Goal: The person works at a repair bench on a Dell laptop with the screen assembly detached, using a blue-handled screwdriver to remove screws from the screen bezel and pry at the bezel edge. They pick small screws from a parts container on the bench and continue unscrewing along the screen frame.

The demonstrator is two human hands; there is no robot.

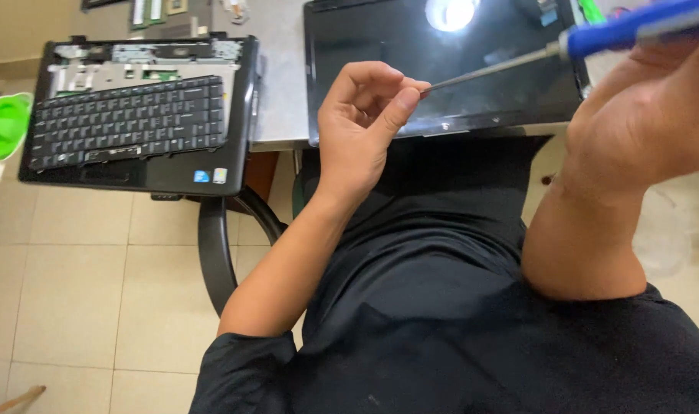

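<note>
Black-sleeved forearms rise closest to the lens. Right hand (641,115) is clenched round a blue-handled screwdriver (595,38). Left hand (365,123) pinches the shaft's tip between thumb and forefinger, just over the near edge of a dark laptop screen panel (380,46). Left of that panel: laptop base (135,115), keyboard lifted; green cup (4,123) beyond.

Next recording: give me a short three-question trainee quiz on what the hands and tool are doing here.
1. True or false: the right hand holds a blue-handled screwdriver.
2. What do the left hand fingertips pinch?
A. a keyboard key
B. the screwdriver's tip
C. a green cup
3. What lies on the table left of the laptop screen panel?

Key: 1 true; 2 B; 3 the opened laptop base with keyboard.
</note>
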